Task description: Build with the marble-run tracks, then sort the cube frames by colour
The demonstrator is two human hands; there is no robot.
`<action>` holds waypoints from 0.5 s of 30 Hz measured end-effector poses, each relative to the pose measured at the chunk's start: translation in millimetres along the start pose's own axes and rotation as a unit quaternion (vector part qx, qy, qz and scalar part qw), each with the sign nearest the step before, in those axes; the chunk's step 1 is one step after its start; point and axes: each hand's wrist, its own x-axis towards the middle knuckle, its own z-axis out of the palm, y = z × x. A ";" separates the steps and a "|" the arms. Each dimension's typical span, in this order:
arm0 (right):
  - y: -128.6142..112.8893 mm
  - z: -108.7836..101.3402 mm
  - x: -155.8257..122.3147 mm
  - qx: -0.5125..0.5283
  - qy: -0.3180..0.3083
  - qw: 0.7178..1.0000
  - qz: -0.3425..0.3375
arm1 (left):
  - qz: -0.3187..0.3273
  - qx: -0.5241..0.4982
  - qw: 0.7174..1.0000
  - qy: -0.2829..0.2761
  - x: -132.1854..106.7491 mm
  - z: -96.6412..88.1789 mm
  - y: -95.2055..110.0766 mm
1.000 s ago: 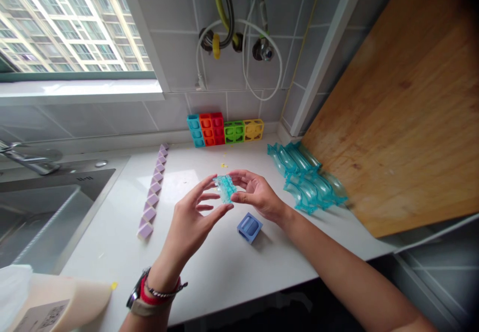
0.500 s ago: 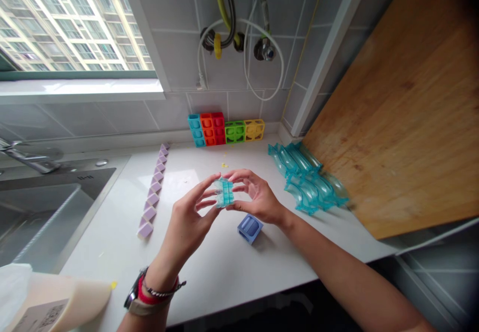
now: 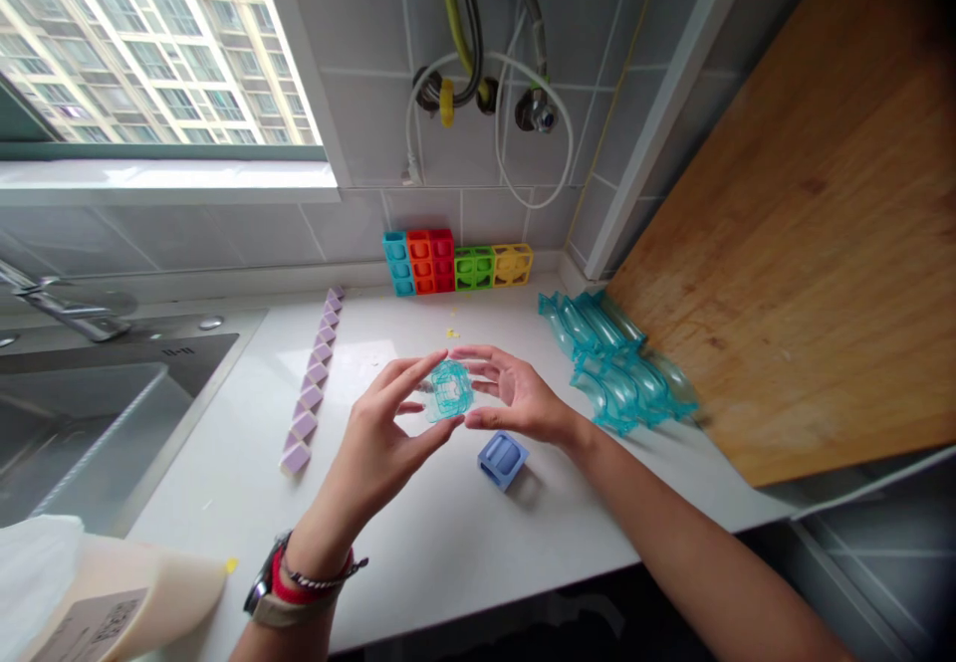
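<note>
A see-through teal plastic block with square outlines on its face is held above the counter between my two hands. My left hand has its index finger along the block's top left edge and its thumb under the lower edge. On the other side, my right hand curls round the block, fingertips at its top right and thumb at its bottom right. Just below my right hand, a periwinkle-blue cube with a rounded insert lies on the white counter.
Teal clear curved pieces lie at the right by a leaning wooden board. Blue, red, green and yellow blocks stand against the wall. Lilac blocks form a line at the left, near the sink. A cream container is at bottom left.
The teal block has been turned in my hands, so a squarish face with nested outlines now shows instead of the ribbed side. The view has shifted slightly.
</note>
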 end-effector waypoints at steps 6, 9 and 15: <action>-1.7 0.9 -0.7 -0.243 -0.003 0.961 -0.132 | -0.010 0.144 0.989 -0.037 -1.8 3.9 -21.7; 4.7 2.1 -1.0 -0.284 -0.021 0.948 -0.140 | -0.023 0.149 0.987 -0.059 -3.6 6.4 -28.5; 14.4 0.8 -3.0 -0.312 -0.067 0.942 -0.098 | -0.047 0.139 0.983 -0.108 -7.0 7.1 -27.4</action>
